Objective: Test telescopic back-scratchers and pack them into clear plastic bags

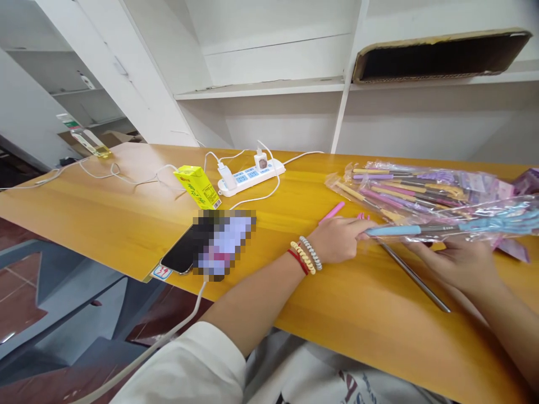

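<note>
My left hand (337, 240), with bracelets at its wrist, pinches the handle end of a light-blue back scratcher (396, 230) in a clear plastic sleeve. The back scratcher lies nearly level, its blue head to the right. My right hand (461, 266) grips it from below, its fingers partly hidden by the sleeve. Under it, a thin metal rod (416, 275) slants across the table. A pink stick (332, 213) and a small pink piece (362, 216) lie behind my left hand; whether they join the rod is hidden. Farther back is a pile of similar bagged back scratchers (404, 188) in purple, pink and tan.
On the wooden table (126, 224) are a black phone (181, 249), a blurred lit device (223, 247), a yellow box (197, 186) and a white power strip (252, 177) with cables. A bottle (90, 140) stands far left. White shelves behind hold an open cardboard box (442, 56).
</note>
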Demonstrator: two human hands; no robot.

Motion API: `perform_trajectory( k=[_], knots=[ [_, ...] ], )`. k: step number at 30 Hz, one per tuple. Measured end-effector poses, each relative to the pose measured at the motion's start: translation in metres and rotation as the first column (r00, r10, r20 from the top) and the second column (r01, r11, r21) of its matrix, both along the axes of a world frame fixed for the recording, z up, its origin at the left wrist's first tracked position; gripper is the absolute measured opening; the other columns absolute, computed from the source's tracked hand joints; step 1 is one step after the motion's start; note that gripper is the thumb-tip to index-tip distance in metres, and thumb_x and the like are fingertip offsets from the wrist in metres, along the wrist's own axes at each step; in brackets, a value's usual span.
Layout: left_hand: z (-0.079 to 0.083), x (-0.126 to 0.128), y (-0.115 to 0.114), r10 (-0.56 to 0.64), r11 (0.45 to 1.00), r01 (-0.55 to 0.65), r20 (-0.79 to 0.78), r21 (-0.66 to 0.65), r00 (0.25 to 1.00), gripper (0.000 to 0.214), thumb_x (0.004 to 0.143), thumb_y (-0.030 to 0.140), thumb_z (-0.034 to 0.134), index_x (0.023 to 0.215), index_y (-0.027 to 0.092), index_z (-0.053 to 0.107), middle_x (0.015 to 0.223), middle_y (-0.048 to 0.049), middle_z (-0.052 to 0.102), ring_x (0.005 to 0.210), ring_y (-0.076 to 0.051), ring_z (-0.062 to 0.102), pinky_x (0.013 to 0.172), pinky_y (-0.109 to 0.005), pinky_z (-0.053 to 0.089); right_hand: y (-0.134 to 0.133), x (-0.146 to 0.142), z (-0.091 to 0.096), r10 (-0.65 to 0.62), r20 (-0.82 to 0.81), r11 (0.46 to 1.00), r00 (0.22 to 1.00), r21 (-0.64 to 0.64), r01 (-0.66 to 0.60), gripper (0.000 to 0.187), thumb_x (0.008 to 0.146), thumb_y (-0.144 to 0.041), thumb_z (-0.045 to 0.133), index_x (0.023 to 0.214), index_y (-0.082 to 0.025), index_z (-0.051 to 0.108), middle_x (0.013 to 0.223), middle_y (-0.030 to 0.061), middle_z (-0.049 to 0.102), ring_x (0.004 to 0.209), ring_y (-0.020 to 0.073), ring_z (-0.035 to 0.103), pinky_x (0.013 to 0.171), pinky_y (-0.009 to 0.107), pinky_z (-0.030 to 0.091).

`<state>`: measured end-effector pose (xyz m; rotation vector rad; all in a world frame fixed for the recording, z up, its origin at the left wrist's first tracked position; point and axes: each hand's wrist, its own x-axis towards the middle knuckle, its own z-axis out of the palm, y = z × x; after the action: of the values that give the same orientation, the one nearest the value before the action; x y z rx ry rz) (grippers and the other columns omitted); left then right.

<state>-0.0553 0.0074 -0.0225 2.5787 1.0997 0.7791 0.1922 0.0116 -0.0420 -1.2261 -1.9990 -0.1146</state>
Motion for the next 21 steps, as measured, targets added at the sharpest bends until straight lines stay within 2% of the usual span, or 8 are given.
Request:
perform_trajectory(
  k=[3, 5, 6, 8, 12, 16, 19, 21],
  knots=[
    [0.001, 0.001, -0.002, -0.002, 0.998, 0.005, 0.038, -0.057, 0.999, 0.034, 0.086, 0.017, 0.037, 0.116, 0.022, 0.053, 0.108, -0.0021, 0.066, 0.098, -0.015, 0.061, 0.103, -0.043, 0.036, -0.005, -0.005, 0.006, 0.161, -0.171, 0.950, 0.972, -0.238, -0.200, 0.020, 0.065, -0.040, 0.070, 0.071, -0.021, 0.066, 0.065, 0.0039, 0.065, 0.059, 0.0184, 0.058, 0.053, 0.029, 0.044],
    [0.001, 0.003, -0.003, -0.004, 0.993, 0.013, 0.084, -0.114, 0.996, 0.032, 0.088, 0.020, 0.039, 0.117, 0.021, 0.052, 0.111, -0.0032, 0.064, 0.099, -0.016, 0.060, 0.095, -0.038, 0.043, -0.009, -0.016, 0.011, 0.246, -0.428, 0.827, 0.870, -0.375, -0.418, 0.026, 0.066, -0.038, 0.070, 0.085, -0.022, 0.065, 0.076, 0.0042, 0.066, 0.064, 0.0179, 0.059, 0.057, 0.029, 0.047],
    [0.001, 0.004, -0.004, -0.004, 0.989, 0.022, 0.117, -0.146, 0.993, 0.031, 0.088, 0.023, 0.040, 0.117, 0.020, 0.052, 0.110, -0.0037, 0.065, 0.099, -0.016, 0.061, 0.092, -0.035, 0.045, -0.012, -0.022, 0.014, 0.214, -0.562, 0.775, 0.799, -0.400, -0.489, 0.027, 0.068, -0.038, 0.069, 0.088, -0.021, 0.064, 0.079, 0.0044, 0.066, 0.063, 0.0169, 0.059, 0.057, 0.029, 0.048],
    [0.000, 0.007, -0.005, -0.001, 0.977, 0.044, 0.201, -0.208, 0.980, 0.030, 0.089, 0.030, 0.042, 0.114, 0.018, 0.054, 0.107, -0.0048, 0.066, 0.096, -0.015, 0.061, 0.086, -0.031, 0.048, -0.017, -0.036, 0.018, 0.072, -0.713, 0.747, 0.697, -0.424, -0.511, 0.024, 0.068, -0.035, 0.071, 0.085, -0.020, 0.063, 0.073, 0.0031, 0.065, 0.056, 0.0143, 0.057, 0.053, 0.027, 0.048],
    [0.002, 0.019, -0.010, 0.027, 0.964, 0.045, 0.262, -0.264, 0.965, 0.026, 0.089, 0.034, 0.043, 0.098, 0.017, 0.059, 0.096, -0.0039, 0.068, 0.089, -0.014, 0.062, 0.080, -0.027, 0.048, -0.019, -0.053, 0.021, -0.021, -0.795, 0.655, 0.606, -0.469, -0.593, 0.024, 0.061, -0.025, 0.078, 0.079, -0.019, 0.063, 0.065, 0.0010, 0.063, 0.054, 0.0154, 0.058, 0.052, 0.028, 0.049],
    [0.026, 0.028, -0.021, 0.029, 0.980, 0.007, 0.177, -0.200, 0.984, 0.029, 0.090, 0.038, 0.041, 0.101, 0.019, 0.060, 0.097, -0.0028, 0.067, 0.090, -0.014, 0.060, 0.083, -0.028, 0.046, -0.014, -0.050, 0.018, -0.104, -0.904, 0.621, 0.414, -0.384, -0.684, 0.019, 0.065, -0.024, 0.075, 0.077, -0.019, 0.062, 0.069, 0.0003, 0.063, 0.058, 0.0151, 0.060, 0.050, 0.027, 0.049],
    [0.052, 0.011, -0.031, 0.203, 0.978, -0.195, 0.110, -0.076, 0.973, 0.047, 0.083, 0.052, 0.047, 0.117, 0.020, 0.052, 0.117, -0.0068, 0.059, 0.108, -0.019, 0.053, 0.094, -0.032, 0.042, -0.010, -0.044, 0.018, -0.172, -0.921, 0.656, 0.349, -0.371, -0.657, 0.016, 0.067, -0.025, 0.074, 0.077, -0.020, 0.062, 0.069, -0.0001, 0.063, 0.058, 0.0140, 0.060, 0.047, 0.024, 0.048],
    [0.064, -0.019, -0.036, 0.496, 0.867, -0.498, 0.068, 0.011, 0.866, 0.048, 0.086, 0.052, 0.041, 0.119, 0.019, 0.049, 0.120, -0.0102, 0.056, 0.113, -0.022, 0.050, 0.097, -0.037, 0.038, -0.009, -0.041, 0.019, -0.193, -0.910, 0.670, 0.366, -0.395, -0.628, 0.017, 0.067, -0.025, 0.074, 0.078, -0.020, 0.062, 0.071, 0.0004, 0.064, 0.062, 0.0155, 0.063, 0.046, 0.024, 0.049]
  ],
)
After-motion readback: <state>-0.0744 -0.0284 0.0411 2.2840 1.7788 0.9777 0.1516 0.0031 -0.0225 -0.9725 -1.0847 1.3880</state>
